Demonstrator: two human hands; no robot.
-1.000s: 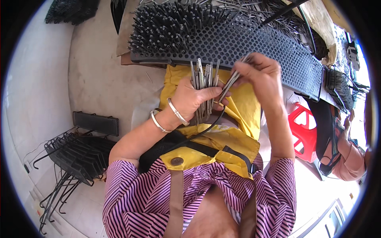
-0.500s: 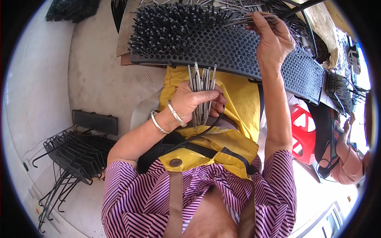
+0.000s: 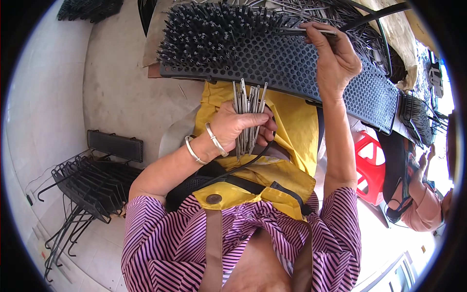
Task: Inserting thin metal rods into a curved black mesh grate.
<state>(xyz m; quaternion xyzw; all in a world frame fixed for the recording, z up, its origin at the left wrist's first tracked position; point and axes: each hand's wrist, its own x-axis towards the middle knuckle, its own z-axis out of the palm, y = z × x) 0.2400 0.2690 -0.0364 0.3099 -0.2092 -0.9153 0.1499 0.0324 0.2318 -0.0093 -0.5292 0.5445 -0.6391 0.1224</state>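
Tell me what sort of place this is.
Likely a workshop: a perforated black tray, dark pieces standing in it, and hooked black racks at the left suggest batch handwork.

The shirt (image 3: 180, 248) was pink-purple, crossed by narrow dark stripes that slanted in different directions. Over it ran brown straps (image 3: 213, 243), joined to a bright yellow apron (image 3: 233, 194) with a dark brown button (image 3: 213, 199). The bangles (image 3: 214, 139) were silvery white. The thin rods (image 3: 253, 101) were dull silver-grey. The perforated plate (image 3: 311, 68) was blackish grey, patterned with close rows of round holes, and the upright pins (image 3: 194, 39) were black with pale glints at their tips. The stool (image 3: 372, 168) was vivid red; the racks (image 3: 82, 190) were black; the floor (image 3: 126, 87) was pale beige.
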